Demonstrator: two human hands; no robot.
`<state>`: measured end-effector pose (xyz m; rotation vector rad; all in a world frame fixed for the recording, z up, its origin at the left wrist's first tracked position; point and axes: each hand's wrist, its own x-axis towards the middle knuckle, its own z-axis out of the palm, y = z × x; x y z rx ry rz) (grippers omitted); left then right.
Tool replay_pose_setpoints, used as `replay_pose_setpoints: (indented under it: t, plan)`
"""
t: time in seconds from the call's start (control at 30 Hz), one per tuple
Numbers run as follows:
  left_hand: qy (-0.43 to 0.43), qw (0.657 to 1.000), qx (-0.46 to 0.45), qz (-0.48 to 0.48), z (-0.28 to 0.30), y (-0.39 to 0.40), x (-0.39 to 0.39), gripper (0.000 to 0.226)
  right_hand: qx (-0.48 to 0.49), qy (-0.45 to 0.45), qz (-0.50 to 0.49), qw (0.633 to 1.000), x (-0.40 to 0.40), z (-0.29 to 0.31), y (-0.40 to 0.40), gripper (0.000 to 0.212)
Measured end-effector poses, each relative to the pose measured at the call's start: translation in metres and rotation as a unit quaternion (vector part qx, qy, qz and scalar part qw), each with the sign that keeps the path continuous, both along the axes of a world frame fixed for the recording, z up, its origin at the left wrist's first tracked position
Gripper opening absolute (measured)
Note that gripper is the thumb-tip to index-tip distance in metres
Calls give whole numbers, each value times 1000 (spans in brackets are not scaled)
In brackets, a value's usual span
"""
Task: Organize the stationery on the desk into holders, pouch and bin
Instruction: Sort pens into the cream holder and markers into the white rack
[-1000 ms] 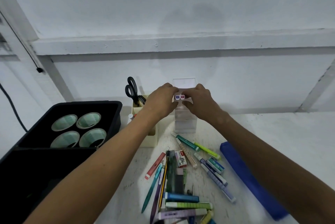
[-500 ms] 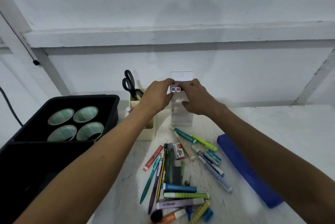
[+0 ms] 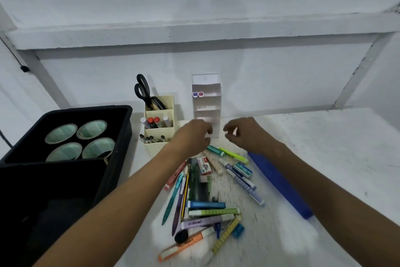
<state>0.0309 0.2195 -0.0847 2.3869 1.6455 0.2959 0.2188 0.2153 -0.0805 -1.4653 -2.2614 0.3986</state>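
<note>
A white tiered holder (image 3: 206, 102) stands at the back of the desk. Two markers with purple and pink ends (image 3: 198, 94) sit side by side in its second tier. My left hand (image 3: 192, 135) and my right hand (image 3: 246, 134) hover empty in front of the holder's base, fingers loosely curled. A pile of pens, highlighters and markers (image 3: 201, 197) lies on the desk below my hands. A small staple box (image 3: 204, 165) lies among them. A blue pouch (image 3: 279, 182) lies to the right of the pile.
A cream holder (image 3: 159, 124) left of the white one carries black scissors (image 3: 144, 91), markers and small items. A black bin (image 3: 65, 137) at the left holds several tape rolls. A white wall closes off the back of the desk.
Both hands let go of the two markers, which now stay in the white holder's second tier. The hands dropped down and apart toward the pile.
</note>
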Motion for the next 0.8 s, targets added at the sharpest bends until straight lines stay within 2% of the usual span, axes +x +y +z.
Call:
replay_pose_setpoints:
  t: [0.1,0.23,0.47,0.57,0.63,0.8]
  plan:
    - [36,997,-51,-37,-25,8,13,38,-113,-130,-12,985,17,-27,-2,29]
    - [79,993,-70,-56,-43,17,32,42,-163,-203,-52,964,24,-55,0,36]
    - [126,987,-58,-75,-53,26,38,28,-159,-218,-53,962,23,-66,6,22]
    - [141,983,-37,-116,-51,26,36,23,-163,-174,-58,969,26,-66,5,17]
    - [134,981,-15,-142,-49,25,31,21,-155,-104,-71,980,30,-63,3,19]
    - [42,990,35,-130,-28,19,22,26,-82,79,-109,988,44,-50,-4,20]
